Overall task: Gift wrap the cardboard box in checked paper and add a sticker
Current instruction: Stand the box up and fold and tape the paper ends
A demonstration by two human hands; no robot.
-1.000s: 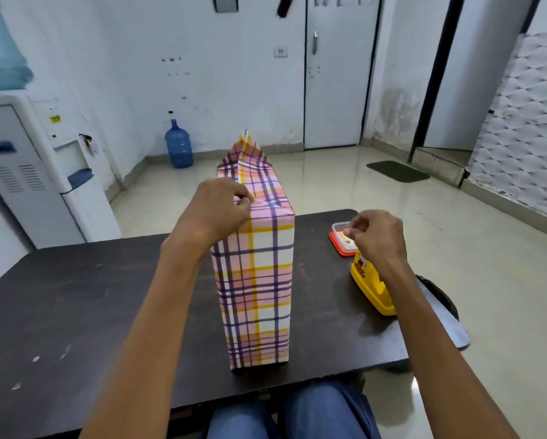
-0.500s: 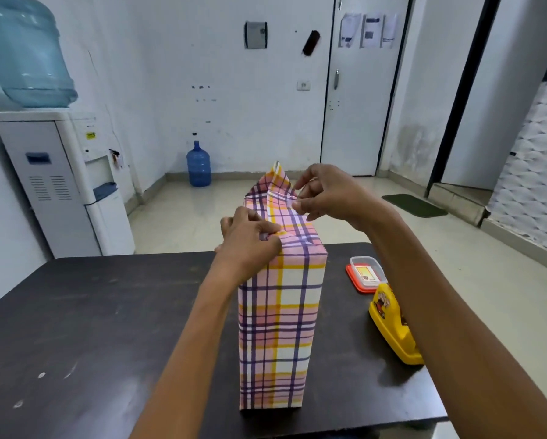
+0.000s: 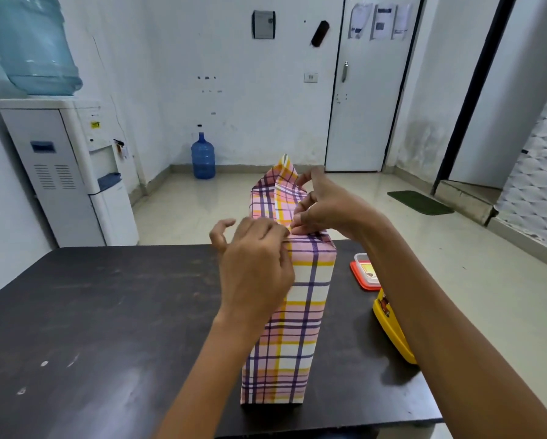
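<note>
Head view shows the wrapped box [image 3: 300, 312] standing upright on the dark table [image 3: 107, 312] near its front edge, its top end not yet closed: a pointed flap of checked paper [image 3: 281, 182] sticks up at the far side. The left hand [image 3: 256, 267] and right hand [image 3: 326, 207] each pinch the paper at the near top edge, thumb and forefinger closed on the fold. Done well, I judge, the crease gets drawn tight along the box edge and flattened before the far flap comes down. Knuckles hide the fingertips, so any tape is unseen. The right forearm half covers a yellow plastic object [image 3: 392, 331], and no sticker shows.
</note>
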